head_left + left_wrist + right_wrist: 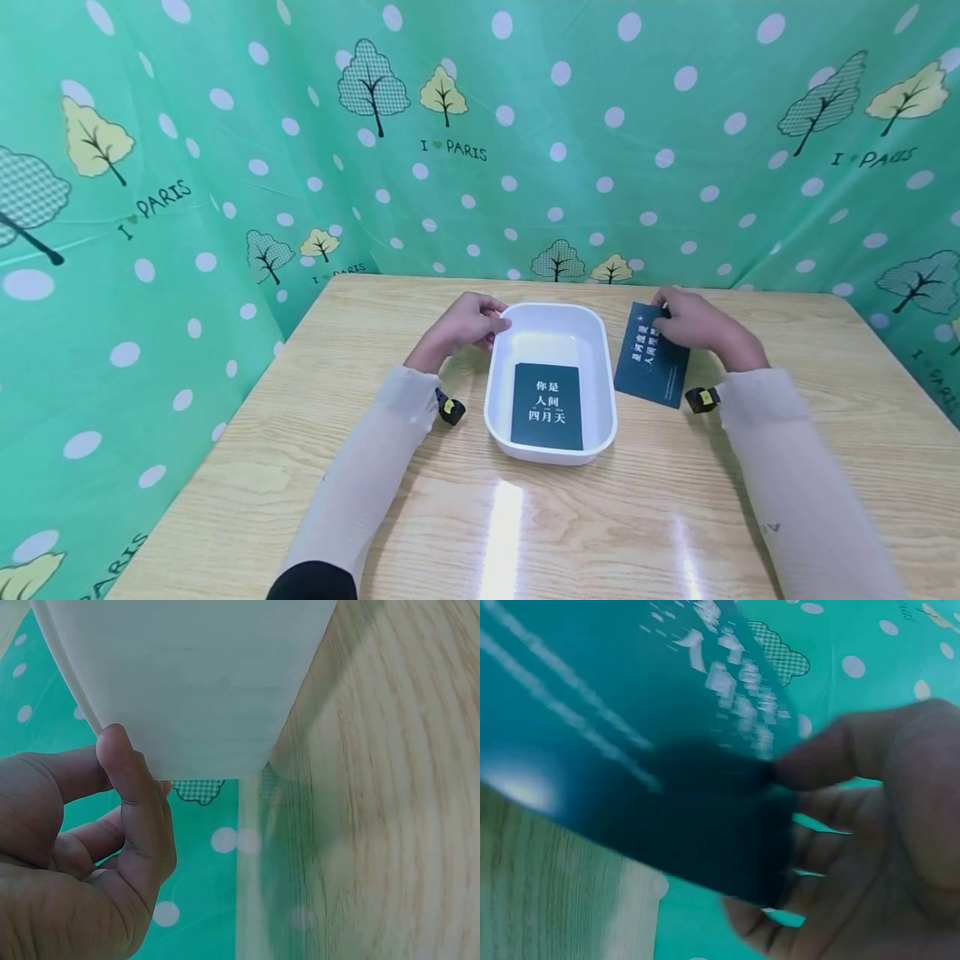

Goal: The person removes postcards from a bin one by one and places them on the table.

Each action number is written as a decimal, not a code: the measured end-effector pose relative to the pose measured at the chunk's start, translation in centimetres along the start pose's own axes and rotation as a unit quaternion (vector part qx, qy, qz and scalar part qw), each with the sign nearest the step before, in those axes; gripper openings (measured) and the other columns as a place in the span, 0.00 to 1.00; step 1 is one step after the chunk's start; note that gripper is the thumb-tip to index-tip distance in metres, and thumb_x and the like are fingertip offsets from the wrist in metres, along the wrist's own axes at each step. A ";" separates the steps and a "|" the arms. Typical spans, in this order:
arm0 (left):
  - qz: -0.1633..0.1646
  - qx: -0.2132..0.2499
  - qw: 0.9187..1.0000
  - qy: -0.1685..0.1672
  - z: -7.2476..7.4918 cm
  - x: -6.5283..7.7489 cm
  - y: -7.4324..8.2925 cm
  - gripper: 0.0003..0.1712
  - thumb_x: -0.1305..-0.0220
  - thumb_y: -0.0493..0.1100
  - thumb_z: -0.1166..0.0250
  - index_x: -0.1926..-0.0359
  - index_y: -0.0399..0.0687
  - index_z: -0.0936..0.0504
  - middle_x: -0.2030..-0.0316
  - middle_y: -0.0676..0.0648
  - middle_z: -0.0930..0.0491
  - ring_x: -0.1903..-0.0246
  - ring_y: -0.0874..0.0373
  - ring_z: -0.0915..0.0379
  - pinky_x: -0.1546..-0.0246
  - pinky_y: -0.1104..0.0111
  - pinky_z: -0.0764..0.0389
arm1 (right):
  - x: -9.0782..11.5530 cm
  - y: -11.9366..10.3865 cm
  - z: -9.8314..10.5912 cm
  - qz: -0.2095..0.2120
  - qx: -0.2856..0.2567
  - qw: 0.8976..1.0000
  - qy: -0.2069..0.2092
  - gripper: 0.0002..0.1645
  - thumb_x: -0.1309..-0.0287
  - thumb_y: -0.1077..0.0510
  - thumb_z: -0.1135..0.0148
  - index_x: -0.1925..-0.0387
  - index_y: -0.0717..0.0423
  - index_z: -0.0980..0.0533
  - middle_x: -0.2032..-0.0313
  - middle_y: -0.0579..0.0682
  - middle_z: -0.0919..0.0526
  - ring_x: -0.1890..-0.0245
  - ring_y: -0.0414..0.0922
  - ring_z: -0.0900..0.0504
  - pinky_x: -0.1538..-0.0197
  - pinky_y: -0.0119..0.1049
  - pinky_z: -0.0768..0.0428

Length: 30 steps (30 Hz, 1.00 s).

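A white plastic basin (pixel 552 313) stands on the table, with a dark teal card (pixel 547 425) lying flat in its near part, white characters facing up. My left hand (pixel 471 323) pinches the basin's far left rim between thumb and fingers; the left wrist view shows the thumb and fingers (pixel 142 817) at the edge of its outer wall. Right of the basin, my right hand (pixel 688 319) pinches a second dark teal card (pixel 648 362) by its right side. In the right wrist view this card (pixel 630 727) is tilted and slightly blurred, the thumb on its printed face.
The light wood table (pixel 300 467) runs back to a green curtain (pixel 480 125) with white dots and tree prints, which also hangs along the left. Bright light reflections (pixel 501 533) lie on the tabletop in front of the basin.
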<state>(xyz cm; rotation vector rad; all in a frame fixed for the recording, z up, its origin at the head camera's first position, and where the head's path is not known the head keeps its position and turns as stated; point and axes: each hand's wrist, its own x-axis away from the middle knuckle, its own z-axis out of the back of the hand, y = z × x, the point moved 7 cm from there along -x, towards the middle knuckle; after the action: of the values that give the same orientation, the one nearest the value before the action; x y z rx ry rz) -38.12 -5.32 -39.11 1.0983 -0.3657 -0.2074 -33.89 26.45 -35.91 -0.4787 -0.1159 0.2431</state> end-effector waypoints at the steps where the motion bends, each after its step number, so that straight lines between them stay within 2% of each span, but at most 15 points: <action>1: -0.001 0.001 1.000 -0.002 0.0 0.0 0.0 0.19 0.35 0.38 0.35 0.45 0.38 0.25 0.66 0.42 0.23 0.77 0.56 0.24 0.72 0.61 0.15 | 0.0 0.1 -0.3 -0.002 0.005 1.000 -0.014 0.19 0.35 0.64 0.49 0.46 0.72 0.34 0.58 0.66 0.24 0.63 0.55 0.25 0.60 0.47 0.22; 6: -0.005 0.006 1.000 -0.008 -0.1 0.0 0.0 0.19 0.35 0.38 0.35 0.45 0.37 0.25 0.66 0.42 0.23 0.78 0.56 0.24 0.72 0.61 0.15 | 0.1 0.9 -1.4 -0.014 0.020 0.998 -0.053 0.20 0.39 0.65 0.41 0.48 0.71 0.30 0.58 0.65 0.22 0.65 0.53 0.24 0.61 0.46 0.20; 15: -0.002 0.006 1.000 -0.007 -0.1 0.0 0.1 0.19 0.35 0.38 0.35 0.45 0.38 0.25 0.66 0.41 0.23 0.78 0.55 0.24 0.73 0.62 0.15 | -0.2 1.5 -2.4 -0.034 0.051 0.995 -0.078 0.20 0.41 0.64 0.37 0.49 0.71 0.27 0.55 0.68 0.23 0.61 0.56 0.23 0.53 0.55 0.22; 22: -0.003 0.000 1.000 0.002 0.1 0.0 0.1 0.19 0.35 0.38 0.35 0.45 0.38 0.24 0.66 0.42 0.23 0.78 0.56 0.24 0.74 0.63 0.15 | -0.4 1.7 -2.8 -0.046 0.059 0.993 -0.086 0.20 0.43 0.65 0.35 0.49 0.69 0.26 0.55 0.67 0.22 0.62 0.56 0.22 0.52 0.56 0.22; 30: 0.003 -0.003 1.000 0.008 0.1 0.2 0.1 0.18 0.35 0.39 0.35 0.46 0.38 0.23 0.66 0.42 0.22 0.77 0.56 0.24 0.69 0.59 0.15 | -0.6 1.6 -3.3 -0.045 0.061 0.994 -0.084 0.23 0.43 0.64 0.34 0.46 0.68 0.27 0.51 0.70 0.24 0.58 0.58 0.23 0.52 0.57 0.22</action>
<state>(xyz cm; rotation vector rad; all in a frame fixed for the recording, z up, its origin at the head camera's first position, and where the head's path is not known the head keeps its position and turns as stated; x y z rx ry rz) -38.00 -5.41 -38.99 1.0918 -0.3537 -0.1940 -34.20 26.21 -39.65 -0.3297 -0.2841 0.2000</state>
